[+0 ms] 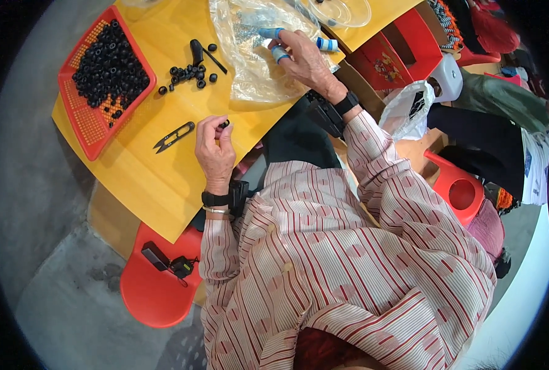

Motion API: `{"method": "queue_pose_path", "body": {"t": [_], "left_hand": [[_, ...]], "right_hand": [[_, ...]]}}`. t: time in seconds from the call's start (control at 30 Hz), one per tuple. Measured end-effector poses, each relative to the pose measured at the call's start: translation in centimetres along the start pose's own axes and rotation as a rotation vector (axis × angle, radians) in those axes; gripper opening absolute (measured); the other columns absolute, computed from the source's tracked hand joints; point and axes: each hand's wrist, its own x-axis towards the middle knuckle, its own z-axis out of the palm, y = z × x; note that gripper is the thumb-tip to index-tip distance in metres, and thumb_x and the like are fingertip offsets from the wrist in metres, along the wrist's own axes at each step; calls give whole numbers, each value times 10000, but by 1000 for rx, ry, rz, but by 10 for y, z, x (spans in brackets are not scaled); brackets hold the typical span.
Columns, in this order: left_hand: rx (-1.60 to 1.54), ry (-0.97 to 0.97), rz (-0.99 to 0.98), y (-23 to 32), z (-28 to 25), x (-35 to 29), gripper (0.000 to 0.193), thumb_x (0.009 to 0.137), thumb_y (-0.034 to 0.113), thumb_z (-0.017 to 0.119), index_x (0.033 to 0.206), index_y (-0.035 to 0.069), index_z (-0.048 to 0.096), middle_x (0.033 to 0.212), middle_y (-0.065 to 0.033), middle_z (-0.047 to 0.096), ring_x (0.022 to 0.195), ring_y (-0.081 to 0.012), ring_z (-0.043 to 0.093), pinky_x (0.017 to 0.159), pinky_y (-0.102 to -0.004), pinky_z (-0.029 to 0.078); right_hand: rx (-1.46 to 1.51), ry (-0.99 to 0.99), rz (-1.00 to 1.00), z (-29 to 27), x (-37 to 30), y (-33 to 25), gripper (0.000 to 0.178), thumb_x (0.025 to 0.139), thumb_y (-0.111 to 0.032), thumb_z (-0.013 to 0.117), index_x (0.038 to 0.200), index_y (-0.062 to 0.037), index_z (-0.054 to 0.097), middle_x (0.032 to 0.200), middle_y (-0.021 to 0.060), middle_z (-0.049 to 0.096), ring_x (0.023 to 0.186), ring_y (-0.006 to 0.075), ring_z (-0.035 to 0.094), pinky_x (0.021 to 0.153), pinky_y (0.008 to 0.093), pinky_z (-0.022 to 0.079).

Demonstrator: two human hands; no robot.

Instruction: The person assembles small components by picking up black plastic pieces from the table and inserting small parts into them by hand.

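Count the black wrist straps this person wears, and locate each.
2: left strap, at the base of the left hand; right strap, at the base of the right hand. Sleeves may hide others.

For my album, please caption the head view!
Left hand holding a black piece, right hand over the clear bag.

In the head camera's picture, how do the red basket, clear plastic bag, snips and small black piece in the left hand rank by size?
1. Red basket and clear plastic bag: too alike to rank
2. Snips
3. Small black piece in the left hand
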Motion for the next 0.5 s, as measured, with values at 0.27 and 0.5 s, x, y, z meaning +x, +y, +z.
{"method": "queue_pose_path", "body": {"t": [0.27, 0.5], "left_hand": [[-135, 42, -125, -3, 4, -4, 150, 800, 6, 609, 949, 20, 594, 794, -94, 617, 701, -190, 599, 657, -275, 481], [-266, 55, -232, -9, 1, -5, 173, 809, 29, 617, 980, 17, 593, 767, -53, 610, 688, -126, 575, 648, -247, 470]], "right_hand": [[-140, -90, -209, 12, 6, -13, 245, 692, -14, 570, 926, -57, 513, 885, 106, 577, 872, 314, 515, 796, 379, 441], [-291, -65, -276, 20, 12, -8, 277, 667, -35, 608, 931, -61, 525, 864, 113, 585, 852, 321, 538, 756, 395, 465]]}}
